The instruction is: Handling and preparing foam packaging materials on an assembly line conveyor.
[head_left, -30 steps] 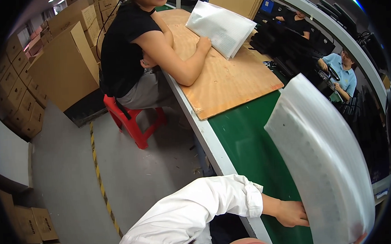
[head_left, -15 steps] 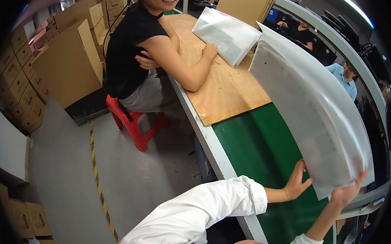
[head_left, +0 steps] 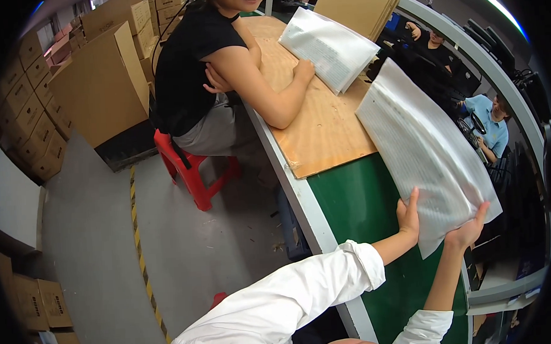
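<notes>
A stack of translucent white packing sheets or bags (head_left: 425, 147) is held up at a slant over the green work surface, its far end near the wooden board. My left hand (head_left: 408, 220) grips the left edge near the lower end, thumb lying up along the front. My right hand (head_left: 468, 228) is closed on the lower right edge, its fingers partly hidden by the sheets. Between the hands the sheets crease and bow, and a lower corner hangs down.
A second white stack (head_left: 328, 50) lies on the wooden board (head_left: 323, 139), beside upright cardboard sheets (head_left: 357, 8). A seated person in black (head_left: 191, 71) rests an arm there. Green surface (head_left: 356, 199), metal rail (head_left: 498, 70) at right; red stool (head_left: 193, 178) and cartons (head_left: 99, 87) at left.
The stack has come lower and nearer to me, flattening from its tall curve and showing its front face. Both hands have moved up and slightly left, my left hand now on the sheets' edge.
</notes>
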A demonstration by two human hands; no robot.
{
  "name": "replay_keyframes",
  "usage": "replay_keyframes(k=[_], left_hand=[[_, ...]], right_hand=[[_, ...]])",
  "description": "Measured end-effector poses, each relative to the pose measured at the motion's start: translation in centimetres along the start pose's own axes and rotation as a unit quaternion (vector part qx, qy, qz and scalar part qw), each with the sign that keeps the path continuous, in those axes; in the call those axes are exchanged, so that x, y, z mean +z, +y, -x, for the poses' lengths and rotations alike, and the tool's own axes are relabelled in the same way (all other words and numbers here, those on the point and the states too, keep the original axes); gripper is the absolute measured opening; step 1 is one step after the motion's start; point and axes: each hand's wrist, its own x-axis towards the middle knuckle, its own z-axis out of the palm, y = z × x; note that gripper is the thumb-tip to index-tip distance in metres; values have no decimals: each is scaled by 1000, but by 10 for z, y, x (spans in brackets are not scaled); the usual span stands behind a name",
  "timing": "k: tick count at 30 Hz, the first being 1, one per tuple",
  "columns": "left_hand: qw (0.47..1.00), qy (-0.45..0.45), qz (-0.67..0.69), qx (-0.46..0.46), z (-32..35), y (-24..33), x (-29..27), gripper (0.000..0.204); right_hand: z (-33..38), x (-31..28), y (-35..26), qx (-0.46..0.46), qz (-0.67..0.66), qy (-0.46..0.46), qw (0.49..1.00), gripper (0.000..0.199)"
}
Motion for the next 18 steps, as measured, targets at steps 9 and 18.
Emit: replay_keyframes(k=[9,18], left_hand=[[999,23,-24,-2,0,2,1,53],[996,44,-71,29,-11,-3,-1,55]], right_hand=[[3,-2,-4,-9,53,-22,998,45],[5,-5,-1,-45,57,-23,997,42]])
